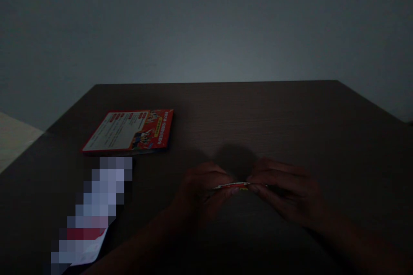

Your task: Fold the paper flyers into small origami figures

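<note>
Between my two hands is a thin, flat red packet [232,185], seen nearly edge-on, with a pale upper edge and a bit of yellow print. My left hand [204,187] pinches its left part, thumb below and fingers above. At the right end, my right hand [284,184] pinches it the same way. The packet is held above the dark table, and its wide faces are mostly hidden. Dim light makes the fingers hard to see in detail.
A red printed box or booklet [129,131] with a white text panel lies on the dark wooden table [258,111] at the left. Nearer me is a bright, pixelated phone-like slab [93,210]. Behind the table stands a grey wall [241,21].
</note>
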Action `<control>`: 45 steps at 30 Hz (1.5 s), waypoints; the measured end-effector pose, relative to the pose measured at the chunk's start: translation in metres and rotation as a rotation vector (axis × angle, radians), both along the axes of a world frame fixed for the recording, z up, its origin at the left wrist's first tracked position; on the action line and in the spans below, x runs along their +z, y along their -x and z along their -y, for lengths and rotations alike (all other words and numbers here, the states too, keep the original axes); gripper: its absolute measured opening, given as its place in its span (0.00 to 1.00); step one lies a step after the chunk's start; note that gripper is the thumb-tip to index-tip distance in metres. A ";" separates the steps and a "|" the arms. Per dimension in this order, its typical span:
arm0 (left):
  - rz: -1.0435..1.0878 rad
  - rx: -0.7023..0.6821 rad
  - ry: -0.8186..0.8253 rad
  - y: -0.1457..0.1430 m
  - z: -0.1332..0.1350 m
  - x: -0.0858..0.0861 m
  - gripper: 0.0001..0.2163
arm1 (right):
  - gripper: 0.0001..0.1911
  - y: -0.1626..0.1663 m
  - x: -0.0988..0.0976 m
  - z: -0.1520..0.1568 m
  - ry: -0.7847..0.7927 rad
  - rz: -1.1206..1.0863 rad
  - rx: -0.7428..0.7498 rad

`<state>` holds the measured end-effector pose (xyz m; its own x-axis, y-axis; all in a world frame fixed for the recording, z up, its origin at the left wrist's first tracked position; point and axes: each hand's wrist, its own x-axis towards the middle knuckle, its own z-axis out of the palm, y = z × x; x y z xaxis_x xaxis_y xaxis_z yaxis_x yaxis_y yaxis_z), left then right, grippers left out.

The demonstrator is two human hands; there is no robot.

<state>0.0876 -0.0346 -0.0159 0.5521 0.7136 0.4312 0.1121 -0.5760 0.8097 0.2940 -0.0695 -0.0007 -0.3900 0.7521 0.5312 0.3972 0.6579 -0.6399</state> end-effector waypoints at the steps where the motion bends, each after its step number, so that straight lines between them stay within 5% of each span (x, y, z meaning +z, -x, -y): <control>1: -0.004 0.002 -0.003 0.000 0.000 0.000 0.04 | 0.10 0.000 0.000 0.001 0.006 0.001 -0.004; 19: 0.089 0.030 -0.198 -0.004 0.004 0.003 0.04 | 0.09 0.001 -0.003 0.000 -0.052 0.012 0.065; 38: 0.006 0.096 0.147 -0.002 0.006 0.004 0.02 | 0.08 0.005 0.001 0.003 -0.039 -0.005 -0.002; 45: -0.020 0.100 0.127 -0.001 0.006 0.003 0.03 | 0.06 0.004 -0.003 0.002 0.036 0.000 -0.030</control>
